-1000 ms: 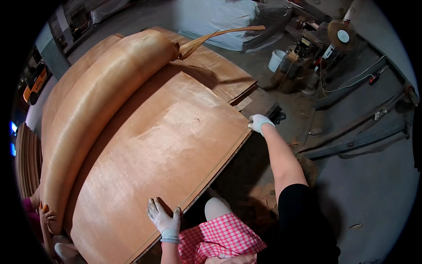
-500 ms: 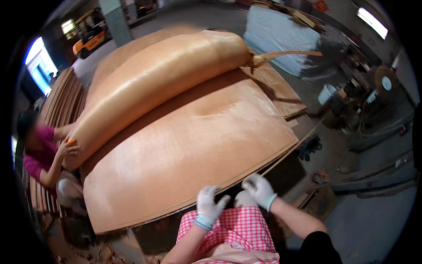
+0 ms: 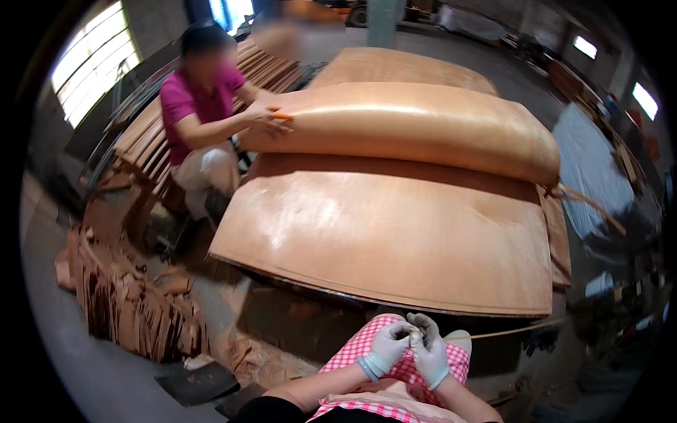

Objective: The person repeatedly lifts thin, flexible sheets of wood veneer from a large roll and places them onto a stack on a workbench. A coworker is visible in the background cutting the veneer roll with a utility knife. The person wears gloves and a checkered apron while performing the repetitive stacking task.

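Observation:
My left hand point(image 3: 388, 345) and my right hand point(image 3: 429, 350), both in white gloves with greyed fingers, meet above my lap, fingertips pinched together. From my right hand a thin yellowish strip point(image 3: 509, 332) runs off to the right. What my left fingers pinch is too small to make out. Just beyond my hands lies the front edge of a wide stack of reddish-tan wood veneer sheets point(image 3: 395, 236). A thin line runs along that edge. On top, the upper sheets are folded back into a long thick roll point(image 3: 423, 127).
At the far left a person in a magenta shirt point(image 3: 201, 106) holds the roll's end, an orange object in hand. Behind are stacked boards point(image 3: 141, 144). Broken veneer scraps point(image 3: 141, 310) pile at the left. A plastic-covered stack point(image 3: 592, 169) and a white bucket point(image 3: 599, 284) stand right.
My view has swung left. My hands, apart before with the left one spread, have come together over my lap. The strip still trails rightward from my right hand.

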A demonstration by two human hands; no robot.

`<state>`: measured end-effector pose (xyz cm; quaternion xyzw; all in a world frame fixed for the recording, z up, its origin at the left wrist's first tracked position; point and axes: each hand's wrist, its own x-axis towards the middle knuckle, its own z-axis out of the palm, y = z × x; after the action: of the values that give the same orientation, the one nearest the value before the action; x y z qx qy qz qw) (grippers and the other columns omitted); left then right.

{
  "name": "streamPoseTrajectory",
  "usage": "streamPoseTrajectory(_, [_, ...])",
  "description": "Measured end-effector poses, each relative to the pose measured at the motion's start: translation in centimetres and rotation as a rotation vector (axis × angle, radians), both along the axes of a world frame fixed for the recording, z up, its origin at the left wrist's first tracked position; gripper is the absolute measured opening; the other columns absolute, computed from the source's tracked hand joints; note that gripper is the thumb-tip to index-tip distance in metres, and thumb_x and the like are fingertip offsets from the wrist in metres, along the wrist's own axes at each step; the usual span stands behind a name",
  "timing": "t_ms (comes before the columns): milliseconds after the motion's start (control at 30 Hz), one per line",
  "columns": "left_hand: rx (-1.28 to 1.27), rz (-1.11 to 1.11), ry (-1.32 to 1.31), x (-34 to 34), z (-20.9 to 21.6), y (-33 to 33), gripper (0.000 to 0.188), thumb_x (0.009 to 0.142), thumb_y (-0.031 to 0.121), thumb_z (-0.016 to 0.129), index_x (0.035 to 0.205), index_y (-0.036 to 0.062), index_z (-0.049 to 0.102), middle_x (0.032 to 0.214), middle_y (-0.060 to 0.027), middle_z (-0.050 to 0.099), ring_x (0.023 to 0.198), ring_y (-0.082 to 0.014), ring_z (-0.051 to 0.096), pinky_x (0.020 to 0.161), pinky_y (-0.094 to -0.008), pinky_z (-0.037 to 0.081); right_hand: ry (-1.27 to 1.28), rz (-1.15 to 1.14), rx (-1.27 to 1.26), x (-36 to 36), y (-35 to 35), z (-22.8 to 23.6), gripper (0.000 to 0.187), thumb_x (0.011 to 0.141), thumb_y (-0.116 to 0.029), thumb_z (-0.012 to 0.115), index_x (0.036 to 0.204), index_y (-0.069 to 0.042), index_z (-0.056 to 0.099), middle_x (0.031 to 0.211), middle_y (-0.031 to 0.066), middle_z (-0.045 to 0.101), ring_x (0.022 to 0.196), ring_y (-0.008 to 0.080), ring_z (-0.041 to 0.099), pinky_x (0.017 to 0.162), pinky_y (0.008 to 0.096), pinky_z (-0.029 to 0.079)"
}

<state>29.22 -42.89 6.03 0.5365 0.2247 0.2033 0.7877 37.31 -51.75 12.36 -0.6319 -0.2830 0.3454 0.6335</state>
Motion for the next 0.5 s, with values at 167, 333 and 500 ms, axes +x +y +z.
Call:
streamPoseTrajectory(167, [-0.159,0.023,-0.001,-0.9,-0.9,-0.3,0.014,0.091,0.007,0.065,0.103,0.0006,0.066,0.093,-0.0024,0.066,0.085,-0.0092,0.060,0.077,-0.0241,0.050,0.052,0.036,-0.034,-1.1,0.6,-0.4,0.055,0.102,-0.020,0.047,0.146,0.004,0.024,0.140,0.0225,0.045,0.129,0.0258,0.046,0.107,0.0339,0.037])
streamPoseTrajectory(333, [-0.290,0.088,-0.054,-1.3,-1.4,-0.7,0.010,0.092,0.008,0.064,0.099,0.0015,0.065,0.088,-0.0012,0.064,0.080,-0.0077,0.058,0.072,-0.0226,0.049,-0.052,0.085,-0.124,-0.6,0.6,-0.8,0.049,0.102,-0.022,0.046,0.140,0.007,0.036,0.139,0.0207,0.048,0.128,0.0260,0.047,0.107,0.0348,0.037])
streamPoseTrajectory(500, [-0.216,0.194,-0.022,-1.2,-0.8,0.4,0.008,0.090,0.006,0.065,0.097,0.0011,0.066,0.085,-0.0010,0.066,0.078,-0.0078,0.059,0.071,-0.0237,0.049,-0.339,0.143,-0.292,0.3,1.1,0.2,0.036,0.098,-0.019,0.053,0.124,0.005,0.055,0.122,0.0189,0.060,0.114,0.0258,0.058,0.099,0.0344,0.045])
